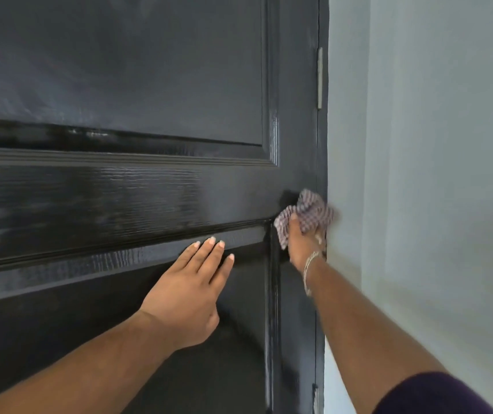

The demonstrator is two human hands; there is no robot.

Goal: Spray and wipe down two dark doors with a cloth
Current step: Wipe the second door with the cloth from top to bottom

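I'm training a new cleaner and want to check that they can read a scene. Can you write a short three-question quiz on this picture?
1. True or false: the left hand holds the cloth.
2. Where on the door is the cloth? A) upper panel B) right edge, near the wall C) lower left corner
3. Fill in: the metal part on the door's edge above the cloth is a ____.

Key
1. False: the right hand grips it; the left rests flat on the door.
2. B
3. hinge
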